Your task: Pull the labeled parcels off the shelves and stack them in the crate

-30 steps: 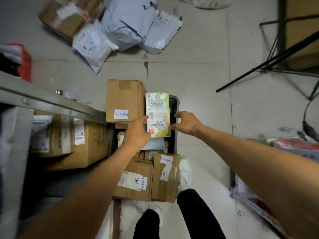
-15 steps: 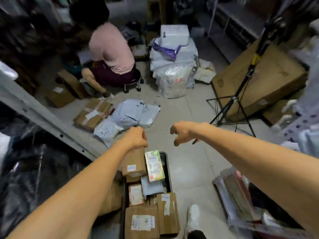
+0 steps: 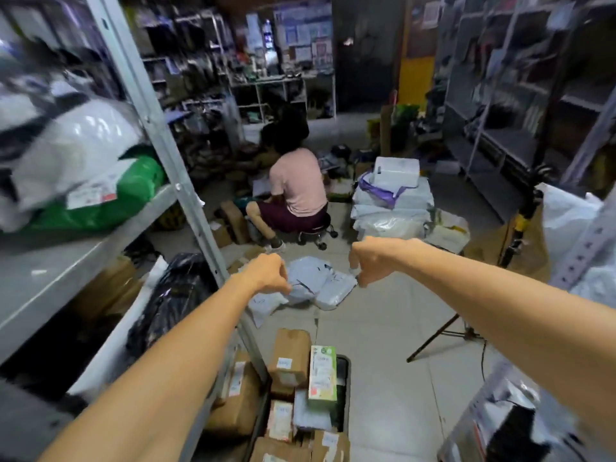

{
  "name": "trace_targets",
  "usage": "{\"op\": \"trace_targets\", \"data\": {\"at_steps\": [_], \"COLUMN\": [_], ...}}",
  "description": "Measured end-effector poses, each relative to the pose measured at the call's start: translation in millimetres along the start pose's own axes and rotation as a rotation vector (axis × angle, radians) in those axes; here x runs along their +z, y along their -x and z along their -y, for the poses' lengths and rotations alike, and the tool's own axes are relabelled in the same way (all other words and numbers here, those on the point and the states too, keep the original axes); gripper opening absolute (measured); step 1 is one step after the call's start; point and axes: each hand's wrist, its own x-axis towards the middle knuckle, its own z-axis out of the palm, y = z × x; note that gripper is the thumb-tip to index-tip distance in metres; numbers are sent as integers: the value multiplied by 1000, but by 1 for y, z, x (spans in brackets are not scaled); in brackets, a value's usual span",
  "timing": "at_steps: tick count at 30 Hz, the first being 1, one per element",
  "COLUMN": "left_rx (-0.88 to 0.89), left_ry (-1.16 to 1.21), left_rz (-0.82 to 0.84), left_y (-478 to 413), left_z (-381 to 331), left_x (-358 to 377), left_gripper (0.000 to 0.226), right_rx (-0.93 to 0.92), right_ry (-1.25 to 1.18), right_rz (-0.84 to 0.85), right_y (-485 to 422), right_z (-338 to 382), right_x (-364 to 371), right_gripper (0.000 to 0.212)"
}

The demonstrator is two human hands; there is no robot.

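The dark crate (image 3: 342, 388) sits on the floor at the bottom centre, filled with several labeled parcels. A white and green box (image 3: 322, 373) lies on top near its right rim, beside a brown carton (image 3: 290, 358). My left hand (image 3: 266, 273) and my right hand (image 3: 371, 260) hang in the air well above the crate, fingers loosely curled downward, holding nothing. On the grey shelf (image 3: 66, 261) at left lie a white bag (image 3: 66, 141) and a green labeled parcel (image 3: 110, 195). A black bag (image 3: 173, 295) sits on the level below.
A person in a pink shirt (image 3: 296, 185) sits on a stool ahead, among parcels on the floor. Grey mailer bags (image 3: 316, 285) lie on the tiles under my hands. A tripod (image 3: 513, 248) stands at right. Shelving lines both sides.
My hands let go of the white and green box, which now rests in the crate. Both hands rose and my view lifted from the crate to the room ahead.
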Motion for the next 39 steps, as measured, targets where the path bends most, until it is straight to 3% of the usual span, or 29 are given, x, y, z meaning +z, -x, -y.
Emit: {"op": "trace_targets", "data": {"at_steps": [11,15,19,25,31,36,39], "left_rx": [-267,-378,-488,-730,-1024,-1243,-1441], "left_ry": [61,104,123,225,285,332,340], "left_rz": [-135,-215,-250,-310,-329,-387,-412], "left_y": [172,242,319,448,586,696,769], "left_z": [36,56,75,97,104,84,58], "left_x": [8,15,33,73,109,139,160], "left_gripper": [30,29,24,34,37,30,31], "right_rx": [-374,-487,-606,-800,-1036,-1298,-1555], "right_ry": [153,174,281,310,297,395,526], "right_rz": [-58,-116,-131,-81,-80,-39,-60], "right_y": [79,102,137,207,275,349,405], "right_z": [100,143,196,289,399,468,501], "right_x": [-9,-7,-1,11,46,73,89], "right_gripper": [47,18,37,36,67,65,54]}}
